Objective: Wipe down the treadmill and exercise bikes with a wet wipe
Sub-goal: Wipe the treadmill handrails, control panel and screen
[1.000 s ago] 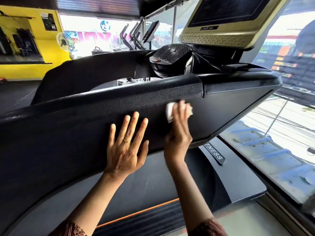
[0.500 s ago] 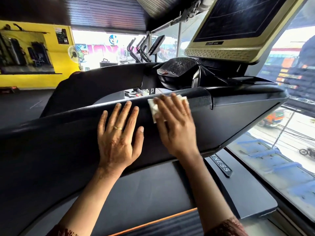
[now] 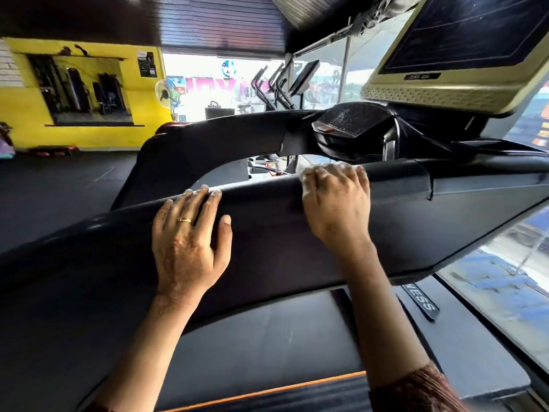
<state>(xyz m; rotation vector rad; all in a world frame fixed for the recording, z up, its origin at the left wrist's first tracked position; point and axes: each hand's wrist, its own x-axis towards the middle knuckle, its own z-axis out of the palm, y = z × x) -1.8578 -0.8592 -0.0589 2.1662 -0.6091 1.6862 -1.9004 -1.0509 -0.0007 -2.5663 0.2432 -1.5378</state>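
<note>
I stand at the black treadmill; its wide side rail [image 3: 267,233] runs across the view. My right hand [image 3: 337,208] curls over the rail's rounded top edge and presses the white wet wipe [image 3: 306,173] against it. Only a pale sliver of the wipe shows at the fingertips; the rest is hidden under the hand. My left hand [image 3: 190,242], with a gold ring, lies flat on the rail to the left, fingers spread and reaching the top edge, holding nothing.
The treadmill's gold-framed console screen [image 3: 463,52] hangs at upper right above a black console hub [image 3: 353,129]. The belt deck with an orange stripe [image 3: 267,391] lies below. Other machines [image 3: 279,84] stand by the far windows. A yellow wall [image 3: 83,93] is at left.
My right hand has slid the wipe up the rail's face and over its top edge, so the wipe is now mostly covered. My left hand has shifted up to the top edge too.
</note>
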